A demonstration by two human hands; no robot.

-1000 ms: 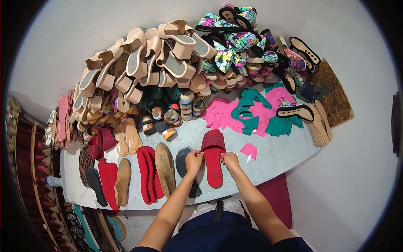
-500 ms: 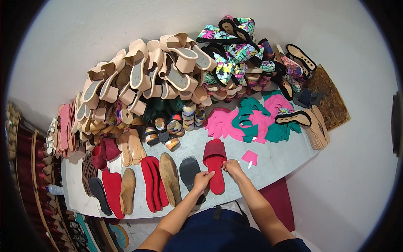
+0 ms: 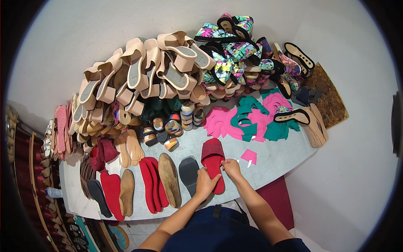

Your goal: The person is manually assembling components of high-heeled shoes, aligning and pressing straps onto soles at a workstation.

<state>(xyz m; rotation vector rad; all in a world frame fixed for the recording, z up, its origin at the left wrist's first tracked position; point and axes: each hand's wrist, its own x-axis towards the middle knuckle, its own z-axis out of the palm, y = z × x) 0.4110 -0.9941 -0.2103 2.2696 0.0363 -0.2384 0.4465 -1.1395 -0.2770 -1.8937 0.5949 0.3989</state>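
Observation:
A red slide sandal (image 3: 213, 152) with a wide darker red strap lies before me near the table's front edge, its toe end pointing away. My left hand (image 3: 206, 184) grips its left edge, the thumb laid across the red footbed. On the opposite side my right hand (image 3: 231, 169) pinches the sole's edge just behind the strap. Left of the sandal is a black sole (image 3: 188, 170), partly covered by my left hand. A worn wooden shoe last (image 3: 168, 179) lies further left, beside several red insoles (image 3: 150, 185).
Pink and green scraps (image 3: 247, 119) spread across the right of the table (image 3: 268, 161), with a small pink piece (image 3: 249, 156) nearer me. Beige heeled sandals (image 3: 136, 69) and patterned sandals (image 3: 231, 54) are piled along the wall. Another wooden last (image 3: 126, 191) lies at left.
My left hand has shifted slightly right, its thumb further across the footbed. The right hand keeps its pinch on the sandal's edge. The whole view has moved a little.

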